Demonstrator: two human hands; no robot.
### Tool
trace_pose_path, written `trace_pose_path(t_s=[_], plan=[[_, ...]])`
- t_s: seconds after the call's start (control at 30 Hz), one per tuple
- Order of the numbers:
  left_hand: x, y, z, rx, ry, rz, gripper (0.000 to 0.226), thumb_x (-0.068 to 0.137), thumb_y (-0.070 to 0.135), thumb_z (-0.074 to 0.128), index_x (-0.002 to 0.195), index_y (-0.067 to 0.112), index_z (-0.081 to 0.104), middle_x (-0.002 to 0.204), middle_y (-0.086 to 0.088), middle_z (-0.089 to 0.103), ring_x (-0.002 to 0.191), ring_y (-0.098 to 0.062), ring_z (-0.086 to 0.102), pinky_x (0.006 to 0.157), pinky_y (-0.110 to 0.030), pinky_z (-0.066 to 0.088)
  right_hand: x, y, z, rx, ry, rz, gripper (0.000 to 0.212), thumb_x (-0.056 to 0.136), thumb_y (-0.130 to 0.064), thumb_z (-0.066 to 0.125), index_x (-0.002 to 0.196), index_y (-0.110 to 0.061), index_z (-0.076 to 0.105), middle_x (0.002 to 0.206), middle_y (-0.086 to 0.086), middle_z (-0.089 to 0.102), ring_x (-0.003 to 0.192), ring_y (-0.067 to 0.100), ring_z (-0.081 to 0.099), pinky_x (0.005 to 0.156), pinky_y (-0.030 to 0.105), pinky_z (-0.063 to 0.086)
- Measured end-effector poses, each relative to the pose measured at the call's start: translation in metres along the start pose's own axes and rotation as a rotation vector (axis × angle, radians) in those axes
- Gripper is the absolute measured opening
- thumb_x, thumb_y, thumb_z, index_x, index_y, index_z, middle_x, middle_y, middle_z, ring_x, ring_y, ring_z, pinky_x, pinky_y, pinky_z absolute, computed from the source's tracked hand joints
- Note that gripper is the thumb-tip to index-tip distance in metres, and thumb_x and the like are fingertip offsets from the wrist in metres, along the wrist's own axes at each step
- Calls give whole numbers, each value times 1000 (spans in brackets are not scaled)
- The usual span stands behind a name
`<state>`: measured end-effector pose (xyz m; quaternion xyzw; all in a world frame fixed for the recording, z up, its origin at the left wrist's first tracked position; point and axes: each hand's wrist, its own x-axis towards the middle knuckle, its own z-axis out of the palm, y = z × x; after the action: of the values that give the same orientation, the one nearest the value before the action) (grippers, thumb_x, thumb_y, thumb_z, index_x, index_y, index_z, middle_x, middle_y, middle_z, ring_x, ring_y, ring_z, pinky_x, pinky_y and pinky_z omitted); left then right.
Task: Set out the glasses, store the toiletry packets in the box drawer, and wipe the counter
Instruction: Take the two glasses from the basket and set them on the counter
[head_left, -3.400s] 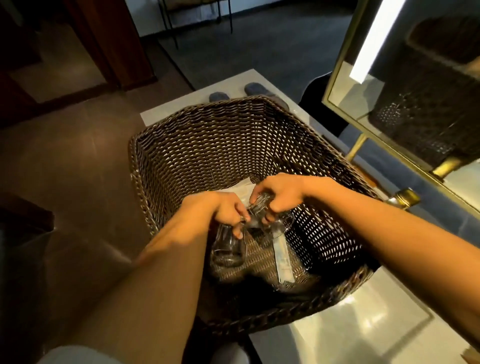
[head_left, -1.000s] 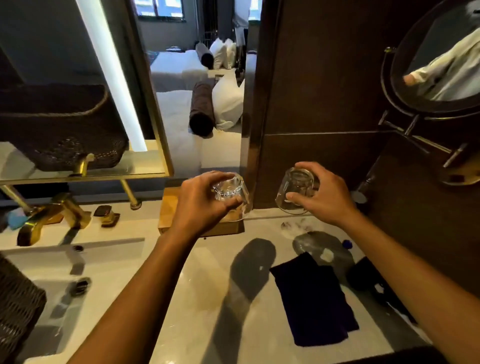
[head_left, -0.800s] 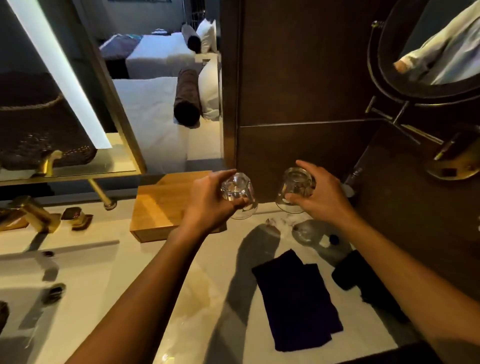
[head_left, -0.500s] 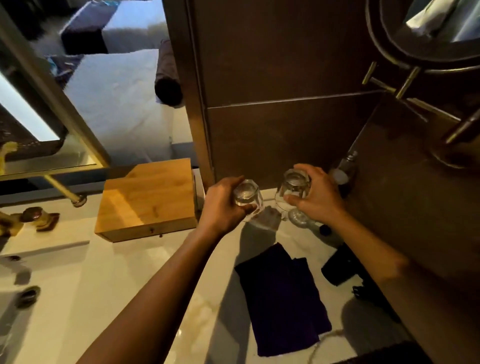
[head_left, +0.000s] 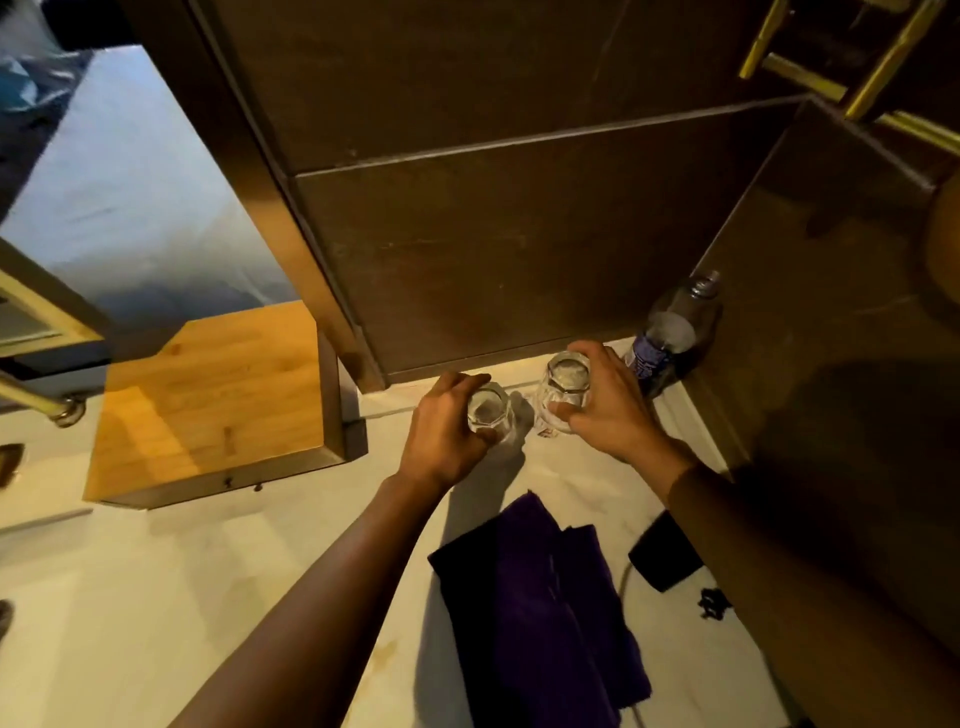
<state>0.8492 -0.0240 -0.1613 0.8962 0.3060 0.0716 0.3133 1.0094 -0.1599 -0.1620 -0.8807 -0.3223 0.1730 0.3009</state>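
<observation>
We had a glass in each hand at the back of the counter (head_left: 260, 561), close to the dark wall panel (head_left: 519, 249). Our left hand (head_left: 447, 431) was closed around the left glass (head_left: 488, 413), fingers wrapped from the near and left side, with the glass lying just beyond and to the right of the palm. Our right hand (head_left: 602, 410) was closed around the right glass (head_left: 566, 395), fingers curled over its far side, the glass sitting just to the left of the palm.

The relation that mattered was the one between the two glasses: they stood side by side between our hands, near each other but with a thin gap, and each pointed its long axis up and down. We looked onto a flat circular end on each, and we could not tell for sure whether that was base or rim. The left glass seemed to be touching the counter; the right one looked slightly higher, and we could not say it had landed.

To the right of our right hand, just beyond the fingers, stood a plastic bottle (head_left: 670, 338) in the corner. To the left of our left hand, well apart, sat the wooden box (head_left: 208, 400). Nearer to us than both hands lay the dark cloth (head_left: 540, 608).

We judged the next move to be a straight release, fingers opening outward, away from the gap.
</observation>
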Motion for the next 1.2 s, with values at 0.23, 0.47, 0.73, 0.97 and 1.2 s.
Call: trace_pose_path(t_s=[0.23,0.47,0.73,0.97,1.2], plan=[[7,-5,19,-31,13,-44,69,75,27,86,138,18,59,139,-4,58,119,-24,59,96,-24,45,11,13,21,-22,-35,21,80,71,-10,87,136,-22,44,133,6,52,120,24,54,87,25,47],[8,-3,25,-39,21,-54,66,76,25,86,136,19,59,139,-4,58,120,-24,58,95,-23,42,10,18,24,-65,-40,-24,78,70,-15,89,133,-23,45,130,5,54,118,24,55,84,26,48],[6,4,30,26,19,-95,74,74,30,88,139,19,54,145,-6,54,124,-29,58,101,-37,51,7,14,33,-107,14,15,79,69,-23,90,134,-23,44,132,5,54,119,25,55,81,21,40],[3,4,37,25,23,-101,74,77,26,86,141,19,50,146,-5,51,125,-28,58,103,-35,50,10,16,37,-109,17,30,80,71,-22,89,136,-23,42,135,7,54,123,28,53,82,22,39],[5,3,41,35,9,-116,74,76,27,87,139,21,49,145,-4,53,125,-28,58,104,-36,50,11,14,34,-161,-17,25,82,72,-26,88,138,-23,40,136,7,53,124,27,53,85,23,45]])
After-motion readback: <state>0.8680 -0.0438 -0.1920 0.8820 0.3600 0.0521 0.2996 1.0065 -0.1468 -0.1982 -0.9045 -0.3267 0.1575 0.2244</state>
